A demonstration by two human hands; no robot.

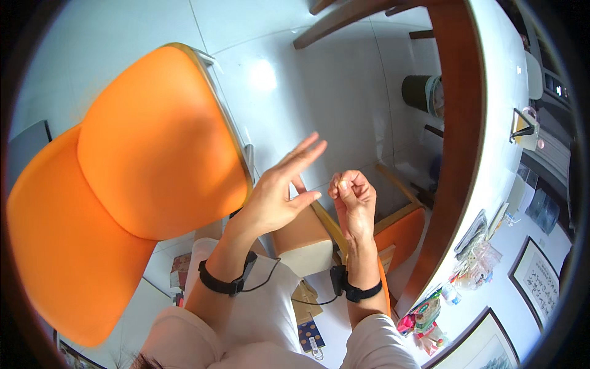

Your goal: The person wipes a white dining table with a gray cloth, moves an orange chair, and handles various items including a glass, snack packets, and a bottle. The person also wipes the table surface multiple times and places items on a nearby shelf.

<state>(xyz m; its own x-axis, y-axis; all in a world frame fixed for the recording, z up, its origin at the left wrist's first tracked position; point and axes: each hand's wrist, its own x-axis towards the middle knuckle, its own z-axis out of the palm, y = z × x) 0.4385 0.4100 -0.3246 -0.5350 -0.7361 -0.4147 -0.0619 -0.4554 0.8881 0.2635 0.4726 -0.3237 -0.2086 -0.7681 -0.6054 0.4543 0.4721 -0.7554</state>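
Observation:
My left hand (279, 198) is raised in front of my body, with the fingers spread and the thumb apart, and nothing is in it. Just to its right is my right hand (357, 198), its fingers curled in and the thumb pressed against the fingertips. No object shows in that closed hand. The two hands do not touch. Each wrist wears a black strap (226, 283) with a small dark box on it, and a thin cable runs from each box. The orange seat of a chair (152, 138) lies left of my left hand.
A white-topped table with a brown edge (461, 120) curves along the right, bearing plastic bags (474, 263) and snack packets (421, 313). Below are a waste bin (417, 94), another orange chair (405, 235) and a cardboard box (304, 240). Wooden legs (341, 23) stand on the tiled floor.

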